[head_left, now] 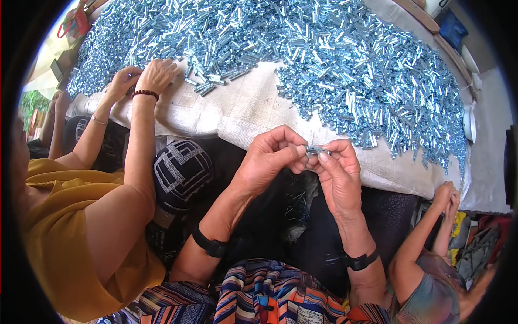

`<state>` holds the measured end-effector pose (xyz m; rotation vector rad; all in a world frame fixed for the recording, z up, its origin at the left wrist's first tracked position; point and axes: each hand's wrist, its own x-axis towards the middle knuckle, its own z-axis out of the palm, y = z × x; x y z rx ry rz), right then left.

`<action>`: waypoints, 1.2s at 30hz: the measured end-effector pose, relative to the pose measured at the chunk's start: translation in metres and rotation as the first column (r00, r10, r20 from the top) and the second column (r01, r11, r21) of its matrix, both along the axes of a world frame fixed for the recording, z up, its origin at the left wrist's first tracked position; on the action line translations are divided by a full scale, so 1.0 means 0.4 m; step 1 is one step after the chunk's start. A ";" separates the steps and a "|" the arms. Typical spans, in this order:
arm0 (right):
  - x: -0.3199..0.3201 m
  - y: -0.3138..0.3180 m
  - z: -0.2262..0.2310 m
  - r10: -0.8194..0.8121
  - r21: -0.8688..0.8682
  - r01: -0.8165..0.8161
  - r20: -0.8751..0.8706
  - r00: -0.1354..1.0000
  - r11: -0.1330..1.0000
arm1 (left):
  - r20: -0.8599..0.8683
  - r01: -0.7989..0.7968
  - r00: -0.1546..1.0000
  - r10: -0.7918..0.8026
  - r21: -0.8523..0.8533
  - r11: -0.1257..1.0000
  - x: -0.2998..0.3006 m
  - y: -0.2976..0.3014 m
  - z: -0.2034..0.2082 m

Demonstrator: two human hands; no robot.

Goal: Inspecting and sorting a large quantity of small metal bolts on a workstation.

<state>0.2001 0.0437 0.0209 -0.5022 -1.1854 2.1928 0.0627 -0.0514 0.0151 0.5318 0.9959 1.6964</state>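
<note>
By coarse woven cloth (245,113), left fingers (287,155) and right fingers (335,166) are pinching a shiny metal piece (317,150), long axis lying left-to-right, smooth tubes (356,81) heaping far.

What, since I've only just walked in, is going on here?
The person's left hand and right hand together pinch a small silvery metal piece by the near edge of an off-white woven cloth. On it spreads a broad heap of shiny blue-silver metal parts. A co-worker in a mustard-yellow top works at the heap's edge on the left; another person's hands are close together on the right.
</note>
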 end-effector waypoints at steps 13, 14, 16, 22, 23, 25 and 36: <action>0.084 0.032 0.006 0.324 -0.201 -0.315 0.011 0.946 0.928 | 0.056 0.325 0.942 -0.332 0.100 0.940 0.035 -0.012 -0.013; 0.091 0.037 0.009 0.319 -0.197 -0.311 0.009 0.948 0.930 | -0.020 0.343 0.939 -0.342 0.042 0.939 0.030 -0.008 -0.009; 0.098 0.041 0.006 0.311 -0.140 -0.299 0.076 0.947 0.944 | -0.135 0.310 0.942 -0.307 0.000 0.951 0.012 -0.002 -0.008; 0.107 0.097 0.058 0.308 0.240 -0.467 0.491 0.815 0.851 | -0.936 -0.375 0.351 0.038 -0.103 0.921 -0.105 0.080 0.013; 0.093 0.107 0.068 0.257 0.322 -0.502 0.573 0.778 0.803 | -0.974 -0.507 0.224 0.041 -0.081 0.858 -0.125 0.093 0.010; 0.053 0.128 0.095 0.115 0.459 -0.418 0.555 0.824 0.784 | -0.995 -0.621 0.093 0.037 -0.029 0.783 -0.139 0.123 -0.001; -0.347 0.287 0.057 -0.426 0.940 -0.317 0.339 0.839 0.122 | -0.991 -0.669 -0.033 -0.128 -0.073 0.740 -0.145 0.164 -0.039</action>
